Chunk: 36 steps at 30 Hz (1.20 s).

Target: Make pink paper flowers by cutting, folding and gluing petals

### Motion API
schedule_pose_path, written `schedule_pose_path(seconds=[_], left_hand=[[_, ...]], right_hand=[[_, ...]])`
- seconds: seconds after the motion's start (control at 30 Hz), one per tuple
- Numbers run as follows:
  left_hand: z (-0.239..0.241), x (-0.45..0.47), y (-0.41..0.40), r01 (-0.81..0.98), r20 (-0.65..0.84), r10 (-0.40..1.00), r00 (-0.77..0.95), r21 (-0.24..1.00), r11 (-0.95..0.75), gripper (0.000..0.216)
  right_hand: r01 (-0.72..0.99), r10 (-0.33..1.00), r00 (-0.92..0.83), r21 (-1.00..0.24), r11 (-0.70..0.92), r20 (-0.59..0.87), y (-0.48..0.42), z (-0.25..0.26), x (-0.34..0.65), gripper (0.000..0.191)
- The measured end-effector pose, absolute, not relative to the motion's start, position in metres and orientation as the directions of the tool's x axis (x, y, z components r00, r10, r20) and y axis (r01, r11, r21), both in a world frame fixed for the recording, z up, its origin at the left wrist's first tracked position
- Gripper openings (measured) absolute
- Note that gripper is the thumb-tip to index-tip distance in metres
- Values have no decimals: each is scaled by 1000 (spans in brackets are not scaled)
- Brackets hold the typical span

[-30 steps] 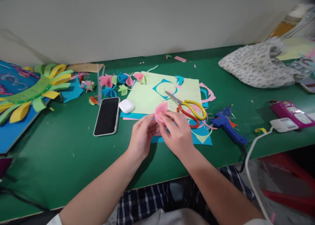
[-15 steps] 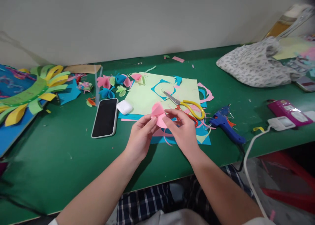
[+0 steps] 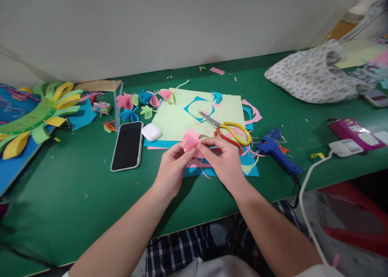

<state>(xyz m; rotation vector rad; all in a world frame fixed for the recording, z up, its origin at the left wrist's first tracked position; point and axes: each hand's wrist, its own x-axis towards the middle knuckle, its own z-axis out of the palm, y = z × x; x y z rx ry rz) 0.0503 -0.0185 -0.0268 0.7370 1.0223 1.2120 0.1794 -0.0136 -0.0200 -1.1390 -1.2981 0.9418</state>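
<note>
Pinching folded pink paper piece [image 3: 190, 138] at its left side between thumb and fingers of left hand [image 3: 173, 163]. Gripping same piece at its right side with thumb and fingers of right hand [image 3: 223, 159]. Holding it raised over near edge of pale green sheet [image 3: 172, 121], around middle of worktop [image 3: 106, 216].

Noting scissors [image 3: 223, 127] lying on paper just beyond right hand, with blades pointing far left. Seeing blue ring-shaped offcut [image 3: 189, 108] lying farther off on same sheet. Logging blue glue gun [image 3: 280, 153] to right, past scissors. Finding dark-screened phone [image 3: 126, 145] to left, with white case [image 3: 151, 132] just beside it. Recording pink, blue and green paper flowers [image 3: 144, 97] clustering beyond phone. Observing patterned cloth bag [image 3: 312, 75] resting at far right, magenta device [image 3: 353, 133] nearer.
</note>
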Motion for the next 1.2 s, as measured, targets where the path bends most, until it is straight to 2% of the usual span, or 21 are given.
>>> schedule_pose_path(seconds=[0.5, 0.8, 1.2], left_hand=[[-28, 49, -20, -428, -222, 969, 103, 870, 245, 14], [-23, 48, -16, -515, -284, 956, 73, 810, 280, 16], [-28, 45, -14, -549, -313, 949, 27, 789, 276, 16]], right_hand=[[129, 976, 41, -970, 206, 213, -16, -17, 181, 7], [67, 996, -40, -994, 87, 84, -16, -12, 180, 13], [105, 996, -56, -992, 71, 66, -15, -15, 181, 13]])
